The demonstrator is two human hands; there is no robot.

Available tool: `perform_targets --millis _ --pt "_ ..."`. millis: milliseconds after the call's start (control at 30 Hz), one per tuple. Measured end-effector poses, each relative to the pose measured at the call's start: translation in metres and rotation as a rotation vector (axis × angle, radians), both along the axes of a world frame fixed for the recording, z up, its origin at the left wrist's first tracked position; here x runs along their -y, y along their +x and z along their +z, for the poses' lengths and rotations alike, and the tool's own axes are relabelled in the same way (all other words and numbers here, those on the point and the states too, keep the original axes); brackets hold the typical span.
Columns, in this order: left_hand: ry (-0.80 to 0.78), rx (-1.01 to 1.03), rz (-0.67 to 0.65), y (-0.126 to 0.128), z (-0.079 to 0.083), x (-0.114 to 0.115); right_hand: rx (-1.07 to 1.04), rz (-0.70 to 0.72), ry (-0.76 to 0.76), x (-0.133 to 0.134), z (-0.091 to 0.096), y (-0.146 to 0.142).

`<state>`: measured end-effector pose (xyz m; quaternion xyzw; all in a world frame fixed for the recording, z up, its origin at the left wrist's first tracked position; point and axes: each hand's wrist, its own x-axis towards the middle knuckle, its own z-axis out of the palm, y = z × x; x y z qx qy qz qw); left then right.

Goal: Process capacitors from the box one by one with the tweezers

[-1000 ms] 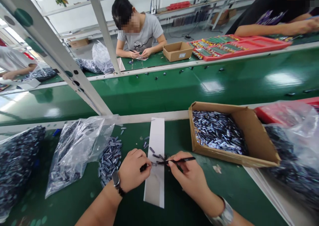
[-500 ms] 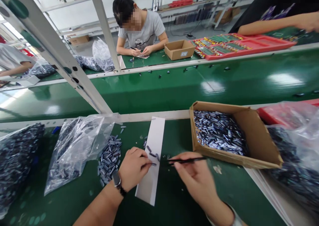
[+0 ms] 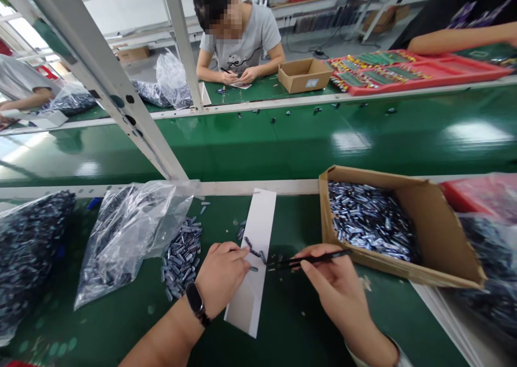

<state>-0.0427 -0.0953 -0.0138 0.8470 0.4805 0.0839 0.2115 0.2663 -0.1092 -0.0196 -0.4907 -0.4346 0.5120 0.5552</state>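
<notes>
Nearest us, our left hand lies over the near part of a white card strip, with a black-strapped watch on its wrist. Its fingers curl loosely and reach toward the strip's edge; nothing shows between them, though we cannot tell whether the grip hides a small part. Our right hand has a clenched grip on black tweezers, held between thumb and fingers, with the tips pointing left at the strip.

A few small metal cylinders lie on the strip, just beyond the tweezer tips and near our left fingertips. We judge the step in hand to be picking over these cylinders, and the next move calls for bringing the tips onto one.

Left of the strip, a loose heap of cylinders sits on the green counter, beside a clear plastic bag. Right of it, near the counter's far edge, an open cardboard box holds many more.

Beyond the rail, a green conveyor belt runs across. On the far side, a person works with both hands, near a small cardboard box and a red tray.
</notes>
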Motion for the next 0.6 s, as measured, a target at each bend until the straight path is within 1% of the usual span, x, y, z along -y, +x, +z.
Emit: perform_targets --millis 67,133,267,400,533,600 --pt "-0.001 -0.009 -0.018 0.002 0.003 0.001 0.002 -0.024 -0.019 -0.002 0.002 0.009" --pt "-0.008 -0.018 -0.046 0.004 0.007 0.002 0.012 -0.051 -0.024 -0.003 0.005 0.011" --pt "-0.020 -0.038 -0.048 0.013 0.012 0.003 0.033 -0.059 -0.001 -0.003 0.008 -0.001" --pt "-0.030 -0.034 -0.069 0.026 0.015 0.002 0.021 -0.104 0.043 -0.003 0.007 -0.010" --pt "-0.027 -0.024 -0.075 0.037 0.020 0.000 0.039 -0.022 0.001 -0.004 0.007 -0.004" --pt "-0.009 0.000 -0.065 0.038 0.021 0.000 0.054 -0.013 -0.007 -0.004 0.005 -0.003"
